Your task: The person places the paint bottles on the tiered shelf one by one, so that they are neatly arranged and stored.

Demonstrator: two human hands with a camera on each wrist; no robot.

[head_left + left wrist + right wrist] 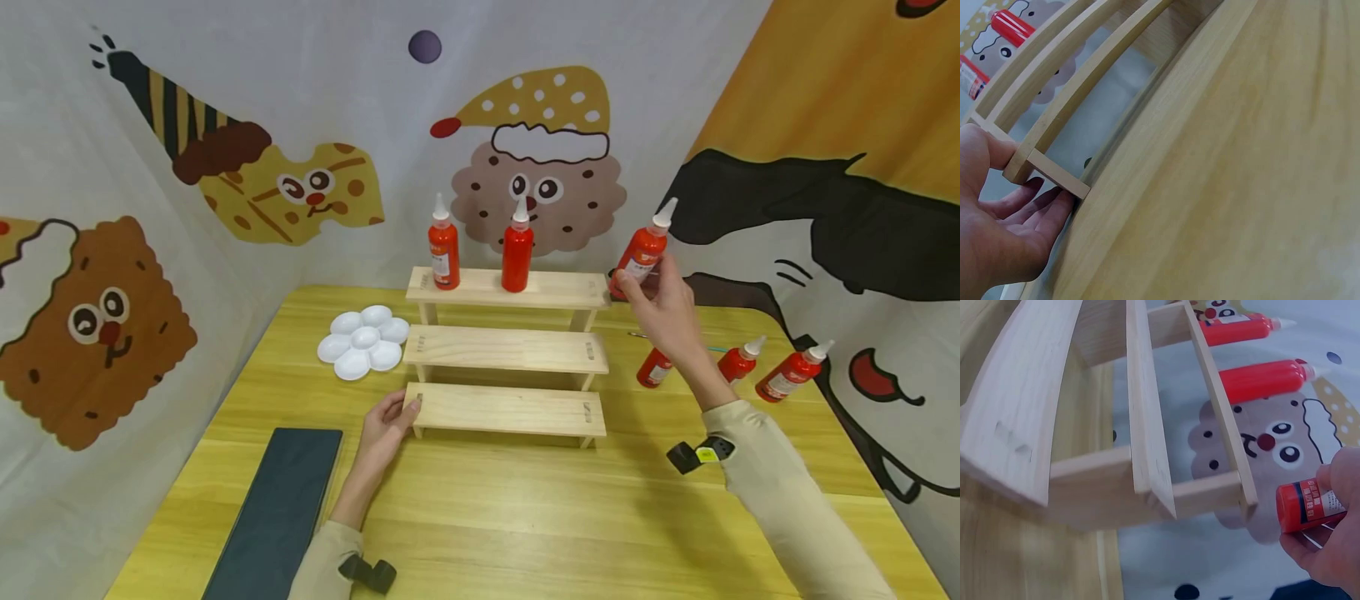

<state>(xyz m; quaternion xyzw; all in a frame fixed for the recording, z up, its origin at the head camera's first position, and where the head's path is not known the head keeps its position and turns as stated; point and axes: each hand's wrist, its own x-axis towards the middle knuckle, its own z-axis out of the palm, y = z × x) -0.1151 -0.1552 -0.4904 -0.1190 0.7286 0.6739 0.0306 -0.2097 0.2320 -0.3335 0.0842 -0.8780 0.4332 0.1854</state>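
Observation:
My right hand [666, 304] holds a red paint bottle [643, 254] with a white nozzle, tilted, by the right end of the top step. The right wrist view shows the bottle's base [1294, 507] a little apart from the step's end. A three-step wooden display rack [510, 348] stands in the middle of the table. Two more red paint bottles [444, 254] [517, 257] stand upright on its top step. At the left end of the lowest step, my left hand [384, 433] grips the rack, thumb on the board and fingers [1054, 219] by the leg below.
Several red bottles [795, 372] stand on the table [510, 517] at the right, partly behind my right forearm. A white flower-shaped palette [365, 337] lies left of the rack. A dark flat case [277, 508] lies at the front left. Printed cloth [337, 83] hangs behind.

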